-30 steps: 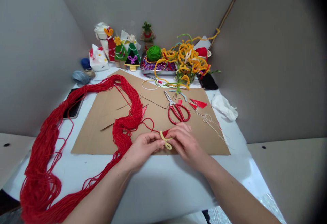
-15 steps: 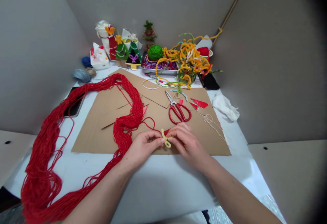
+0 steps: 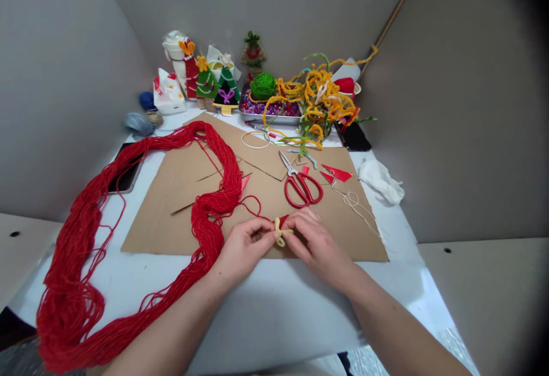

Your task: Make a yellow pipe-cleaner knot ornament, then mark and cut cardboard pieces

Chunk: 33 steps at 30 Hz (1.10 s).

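My left hand (image 3: 244, 247) and my right hand (image 3: 313, 241) meet over the near edge of a brown cardboard sheet (image 3: 180, 204). Both pinch a short pale-yellow fuzzy cord (image 3: 279, 232) bent into a loop, with a small red piece partly hidden behind it between my fingers. A thick hank of red yarn (image 3: 128, 204) curls from the cardboard round to the left and down to the table's near left corner. One strand of it runs toward my hands. Red-handled scissors (image 3: 300, 184) lie on the cardboard just beyond my right hand.
Red paper triangles (image 3: 337, 173) and white string (image 3: 355, 204) lie at the right of the cardboard. At the back stand felt tree ornaments (image 3: 214, 84), a metal tray (image 3: 263, 114) of beads, a green yarn ball (image 3: 263, 85) and tangled orange cords (image 3: 319, 101). A phone (image 3: 124, 175) lies left, white cloth (image 3: 380, 180) right.
My hands have stayed together at the same spot, working the yellow cord into a tighter loop. The view has tilted slightly, otherwise nothing on the table moved.
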Each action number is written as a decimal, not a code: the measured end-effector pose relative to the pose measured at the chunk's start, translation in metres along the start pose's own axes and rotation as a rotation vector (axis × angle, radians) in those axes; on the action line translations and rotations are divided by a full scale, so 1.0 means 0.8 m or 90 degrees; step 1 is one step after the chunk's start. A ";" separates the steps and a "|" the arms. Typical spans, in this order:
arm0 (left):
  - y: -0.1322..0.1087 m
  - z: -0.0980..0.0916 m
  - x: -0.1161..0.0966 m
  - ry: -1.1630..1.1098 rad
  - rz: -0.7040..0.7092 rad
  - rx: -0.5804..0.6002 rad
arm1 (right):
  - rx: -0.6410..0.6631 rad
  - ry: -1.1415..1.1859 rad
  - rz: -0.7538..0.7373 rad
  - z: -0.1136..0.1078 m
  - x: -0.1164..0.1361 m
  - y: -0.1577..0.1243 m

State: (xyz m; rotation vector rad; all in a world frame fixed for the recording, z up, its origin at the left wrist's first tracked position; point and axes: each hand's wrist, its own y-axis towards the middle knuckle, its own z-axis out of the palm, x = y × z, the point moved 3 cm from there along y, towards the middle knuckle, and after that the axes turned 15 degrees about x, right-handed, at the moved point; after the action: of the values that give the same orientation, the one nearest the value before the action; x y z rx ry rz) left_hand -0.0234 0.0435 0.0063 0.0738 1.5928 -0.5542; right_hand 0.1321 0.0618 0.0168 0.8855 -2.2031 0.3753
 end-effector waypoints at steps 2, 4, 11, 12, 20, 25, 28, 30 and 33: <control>0.000 0.001 0.004 0.053 0.023 -0.023 | 0.009 0.023 0.023 0.000 -0.002 0.000; -0.002 0.003 0.007 0.133 0.065 -0.057 | 0.016 0.067 0.056 -0.002 -0.004 0.000; -0.007 0.009 0.007 0.236 0.135 -0.097 | 0.057 0.215 0.150 -0.005 -0.008 0.001; -0.007 0.010 0.006 0.230 0.140 -0.092 | 0.068 0.236 0.157 -0.005 -0.008 0.000; 0.000 0.008 0.009 -0.167 -0.025 -0.001 | -0.001 0.176 0.048 -0.016 0.002 -0.005; 0.000 0.006 0.007 -0.322 -0.041 0.069 | -0.032 -0.084 -0.079 -0.022 0.011 -0.006; 0.000 0.007 0.008 -0.384 -0.056 0.108 | -0.044 -0.181 -0.117 -0.022 0.013 -0.007; 0.000 0.007 0.009 -0.406 -0.074 0.119 | -0.044 -0.214 -0.131 -0.021 0.015 -0.009; 0.000 0.007 0.012 -0.405 -0.083 0.113 | -0.036 -0.235 -0.128 -0.020 0.019 -0.009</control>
State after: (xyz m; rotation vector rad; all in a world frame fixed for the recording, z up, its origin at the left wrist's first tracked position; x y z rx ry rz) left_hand -0.0191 0.0384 -0.0031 -0.0698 0.9314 -0.7347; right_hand 0.1381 0.0573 0.0387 1.2107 -2.4100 0.0545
